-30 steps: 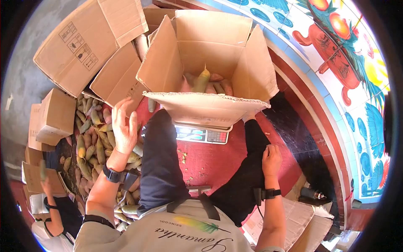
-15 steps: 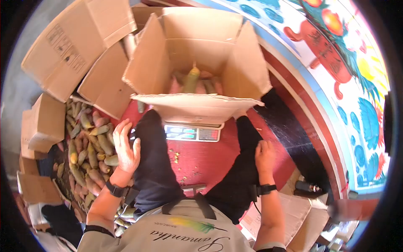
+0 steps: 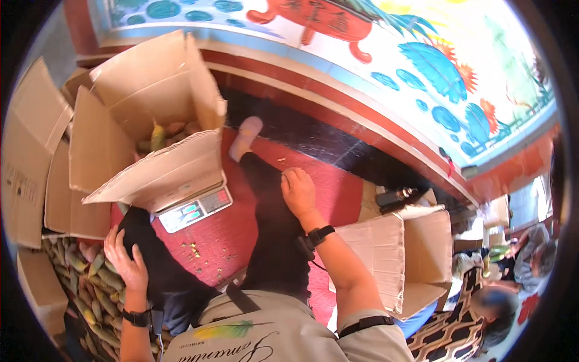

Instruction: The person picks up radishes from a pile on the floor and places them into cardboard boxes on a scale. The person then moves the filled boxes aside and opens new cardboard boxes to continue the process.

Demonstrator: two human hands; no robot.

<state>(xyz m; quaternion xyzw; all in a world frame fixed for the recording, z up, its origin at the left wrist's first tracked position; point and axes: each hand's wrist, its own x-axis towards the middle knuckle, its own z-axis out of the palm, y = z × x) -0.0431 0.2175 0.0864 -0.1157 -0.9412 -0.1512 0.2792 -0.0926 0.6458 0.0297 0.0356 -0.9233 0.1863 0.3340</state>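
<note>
My left hand (image 3: 125, 260) is open, fingers spread, by my left thigh and beside a pile of long green and pinkish vegetables (image 3: 90, 283) of a kind I cannot make out. My right hand (image 3: 298, 192) lies on my right knee with its fingers curled in and nothing visible in them. In front of my left leg, an open cardboard box (image 3: 154, 172) stands on a digital scale (image 3: 211, 202) with a lit display. Several similar vegetables (image 3: 158, 139) lie at the bottom of the box, one greenish with a yellow tip.
Another open carton (image 3: 386, 253) stands at my right, with a dark bottle-like object (image 3: 395, 196) behind it. More cardboard (image 3: 30, 169) is stacked at the left. A painted wall (image 3: 338, 54) runs along the back. Other people (image 3: 534, 259) are at the far right.
My view has swung to the right, so the box and scale now appear further left. The right-hand carton and other people have come into view. Both hands stay near my legs.
</note>
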